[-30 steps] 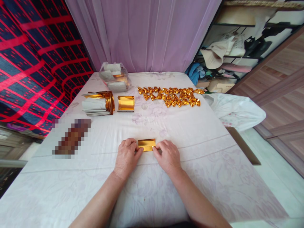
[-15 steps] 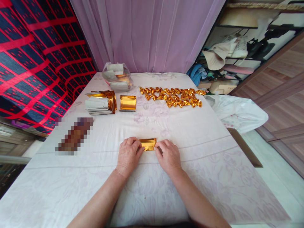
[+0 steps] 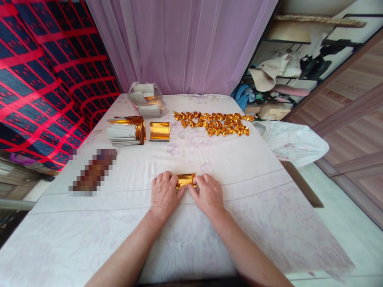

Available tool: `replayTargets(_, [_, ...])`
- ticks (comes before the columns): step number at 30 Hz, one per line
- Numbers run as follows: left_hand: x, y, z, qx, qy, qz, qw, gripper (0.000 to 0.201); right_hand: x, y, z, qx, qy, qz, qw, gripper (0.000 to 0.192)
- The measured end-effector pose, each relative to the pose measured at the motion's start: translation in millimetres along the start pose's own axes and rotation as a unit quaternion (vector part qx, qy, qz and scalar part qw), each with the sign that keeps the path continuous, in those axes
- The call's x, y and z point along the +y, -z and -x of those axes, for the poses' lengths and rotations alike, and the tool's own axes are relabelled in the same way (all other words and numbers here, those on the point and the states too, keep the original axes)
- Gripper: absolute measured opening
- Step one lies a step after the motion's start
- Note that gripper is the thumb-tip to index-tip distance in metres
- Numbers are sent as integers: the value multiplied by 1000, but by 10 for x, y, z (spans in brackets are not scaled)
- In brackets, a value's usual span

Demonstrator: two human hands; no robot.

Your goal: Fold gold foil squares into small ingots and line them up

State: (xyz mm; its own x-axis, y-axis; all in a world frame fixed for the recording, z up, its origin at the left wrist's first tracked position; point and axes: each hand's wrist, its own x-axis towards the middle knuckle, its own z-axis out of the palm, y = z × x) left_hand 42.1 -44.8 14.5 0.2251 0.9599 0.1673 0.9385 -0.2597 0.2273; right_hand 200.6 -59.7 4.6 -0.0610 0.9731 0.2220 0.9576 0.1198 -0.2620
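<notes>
Near the front edge of the tabletop (image 3: pixel 89 247), at its middle, I see both hands lying knuckles-up on the pale flowered cloth with a folded strip of gold foil paper (image 3: pixel 185 180) between them. My left hand (image 3: pixel 164 195) has its fingers curled down over the strip's left end, and my right hand (image 3: pixel 207 194) does the same at the right end; thumbs and fingertips pinch the foil against the cloth, so both are closed on it. Only the top middle of the strip shows; the rest is under the fingers, and I cannot tell how it is folded.

Toward the far edge, nothing lies between the hands and the other things. At the far left sits a stack of white-backed gold sheets (image 3: pixel 125 132), with a smaller curled gold sheet (image 3: pixel 159 130) just beside it on the right. Behind them, close to the far left corner, stands a clear plastic bag (image 3: pixel 146 99) with more paper in it; its contents are hard to make out. Along the far right runs a row of small folded gold pieces (image 3: pixel 214 122), packed close and touching. By the left edge lies a brownish thing (image 3: pixel 93 171) that is blurred out. A purple curtain (image 3: pixel 185 44) hangs behind the far edge, and a white bundle of cloth (image 3: pixel 293 141) rests off the right edge.
</notes>
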Motion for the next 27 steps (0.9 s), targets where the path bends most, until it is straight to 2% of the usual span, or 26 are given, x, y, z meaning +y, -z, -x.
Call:
replayTargets(5, [3, -13, 3, 9, 7, -7, 1000, 23, 4, -13, 1, -1, -10, 3, 1000, 14])
replayTargets(13, [-61, -9, 15, 7, 11, 31, 999, 13, 114, -56, 32, 1, 6, -48, 999, 1])
replayTargets(19, [-115, -29, 32, 10, -3, 42, 999, 9, 128, -56, 41, 10, 15, -46, 999, 8])
replayTargets(27, [-86, -19, 36, 15, -2, 35, 999, 10, -60, 22, -34, 23, 8, 14, 1000, 15])
